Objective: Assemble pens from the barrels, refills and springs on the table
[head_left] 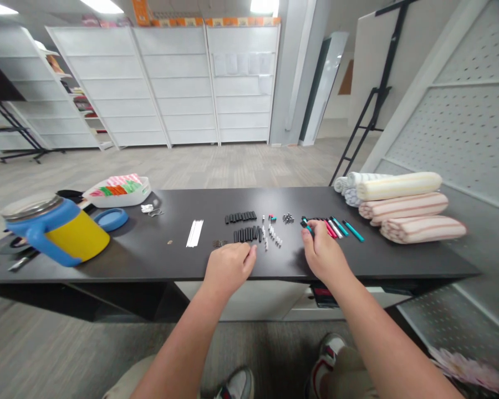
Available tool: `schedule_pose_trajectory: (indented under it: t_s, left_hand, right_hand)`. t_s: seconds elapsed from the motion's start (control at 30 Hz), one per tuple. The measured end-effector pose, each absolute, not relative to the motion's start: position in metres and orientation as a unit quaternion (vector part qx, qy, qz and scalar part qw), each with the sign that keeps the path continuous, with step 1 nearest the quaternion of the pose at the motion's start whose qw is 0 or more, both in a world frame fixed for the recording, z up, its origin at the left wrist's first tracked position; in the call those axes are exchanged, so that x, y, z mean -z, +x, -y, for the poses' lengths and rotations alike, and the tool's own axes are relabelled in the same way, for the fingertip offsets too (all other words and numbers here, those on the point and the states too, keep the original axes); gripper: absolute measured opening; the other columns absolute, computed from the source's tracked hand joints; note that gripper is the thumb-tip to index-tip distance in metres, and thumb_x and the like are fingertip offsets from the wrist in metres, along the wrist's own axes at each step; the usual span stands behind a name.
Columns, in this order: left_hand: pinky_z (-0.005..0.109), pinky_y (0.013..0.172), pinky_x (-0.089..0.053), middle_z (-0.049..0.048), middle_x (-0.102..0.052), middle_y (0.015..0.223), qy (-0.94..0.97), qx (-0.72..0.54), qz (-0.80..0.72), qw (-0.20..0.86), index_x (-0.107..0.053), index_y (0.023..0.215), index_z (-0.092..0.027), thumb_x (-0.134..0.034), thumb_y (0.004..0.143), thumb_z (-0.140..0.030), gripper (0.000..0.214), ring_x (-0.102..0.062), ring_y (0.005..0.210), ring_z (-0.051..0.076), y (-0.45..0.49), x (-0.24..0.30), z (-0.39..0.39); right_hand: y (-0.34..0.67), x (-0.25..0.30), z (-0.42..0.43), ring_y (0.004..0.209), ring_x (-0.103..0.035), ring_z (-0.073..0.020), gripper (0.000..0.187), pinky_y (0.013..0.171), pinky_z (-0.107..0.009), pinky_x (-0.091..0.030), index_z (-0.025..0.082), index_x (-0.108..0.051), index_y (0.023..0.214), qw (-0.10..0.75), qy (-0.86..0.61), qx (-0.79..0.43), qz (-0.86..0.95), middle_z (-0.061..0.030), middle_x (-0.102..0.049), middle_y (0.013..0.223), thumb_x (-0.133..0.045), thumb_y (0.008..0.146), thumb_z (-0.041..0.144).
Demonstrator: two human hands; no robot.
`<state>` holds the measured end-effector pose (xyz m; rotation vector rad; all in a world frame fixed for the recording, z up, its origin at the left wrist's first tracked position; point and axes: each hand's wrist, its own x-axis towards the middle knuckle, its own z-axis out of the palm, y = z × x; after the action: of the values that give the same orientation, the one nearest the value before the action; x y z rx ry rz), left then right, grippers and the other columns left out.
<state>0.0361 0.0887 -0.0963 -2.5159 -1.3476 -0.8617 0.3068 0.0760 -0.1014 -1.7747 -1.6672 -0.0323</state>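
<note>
My left hand [228, 266] rests knuckles-up on the black table [149, 249], fingers curled, fingertips touching the near row of small black tubes [247, 234]. Whether it holds one I cannot tell. My right hand [322, 255] is closed in a pinch on a teal pen barrel [305, 223] at the left end of a row of pen barrels [336, 227], red, white and teal. A second row of black tubes [240, 217], thin white rods [194, 233], small white and grey parts [271, 235] and dark springs [219, 243] lie between and ahead of the hands.
A blue and yellow jug [58, 230] stands at the table's left, beside a blue lid [110, 219] and a white tray of coloured packets [118, 191]. Rolled towels [403, 208] are stacked at the right end. White shelving lines the far wall.
</note>
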Motion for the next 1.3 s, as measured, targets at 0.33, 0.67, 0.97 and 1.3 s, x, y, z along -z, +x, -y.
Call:
schedule_pose_trajectory:
  t_s: [0.33, 0.67, 0.97, 1.3]
  left_hand:
    - [0.034, 0.061, -0.031, 0.0015, -0.066, 0.068, -0.835, 0.28, 0.463, 0.099, -0.055, 0.067, -0.021, -0.052, 0.106, -0.031, 0.041, -0.057, 0.062, 0.017, 0.018, 0.098, -0.095]
    - [0.034, 0.06, -0.03, 0.0013, -0.065, 0.067, -0.842, 0.268, 0.458, 0.102, -0.054, 0.068, -0.021, -0.051, 0.106, -0.033, 0.04, -0.058, 0.063, 0.017, 0.019, 0.1, -0.092]
    - [0.033, 0.059, -0.03, 0.0021, -0.065, 0.067, -0.841, 0.267, 0.458, 0.108, -0.056, 0.068, -0.021, -0.051, 0.106, -0.033, 0.041, -0.058, 0.063, 0.018, 0.02, 0.102, -0.092]
    - [0.033, 0.059, -0.028, 0.0019, -0.064, 0.065, -0.844, 0.27, 0.449, 0.112, -0.054, 0.067, -0.02, -0.049, 0.107, -0.033, 0.041, -0.057, 0.062, 0.017, 0.018, 0.104, -0.093]
  right_hand:
    - [0.299, 0.102, -0.076, 0.087, -0.071, -0.025, 0.024, 0.065, -0.033, -0.045, 0.021, -0.07, 0.104, 0.239, -0.704, 0.092, 0.662, -0.0096, -0.074, 0.105, -0.055, 0.102, 0.039]
    - [0.298, 0.102, -0.075, 0.084, -0.072, -0.0234, 0.022, 0.063, -0.032, -0.045, 0.024, -0.077, 0.105, 0.214, -0.715, 0.082, 0.66, -0.0081, -0.075, 0.106, -0.062, 0.1, 0.038]
    - [0.297, 0.102, -0.075, 0.079, -0.07, -0.022, 0.022, 0.061, -0.031, -0.043, 0.023, -0.073, 0.108, 0.221, -0.715, 0.072, 0.659, -0.0079, -0.075, 0.102, -0.061, 0.099, 0.039]
    - [0.324, 0.101, -0.078, 0.087, -0.069, -0.0238, 0.026, 0.064, -0.033, -0.045, 0.022, -0.076, 0.111, 0.234, -0.741, 0.12, 0.618, -0.012, -0.072, 0.116, -0.054, 0.103, 0.033]
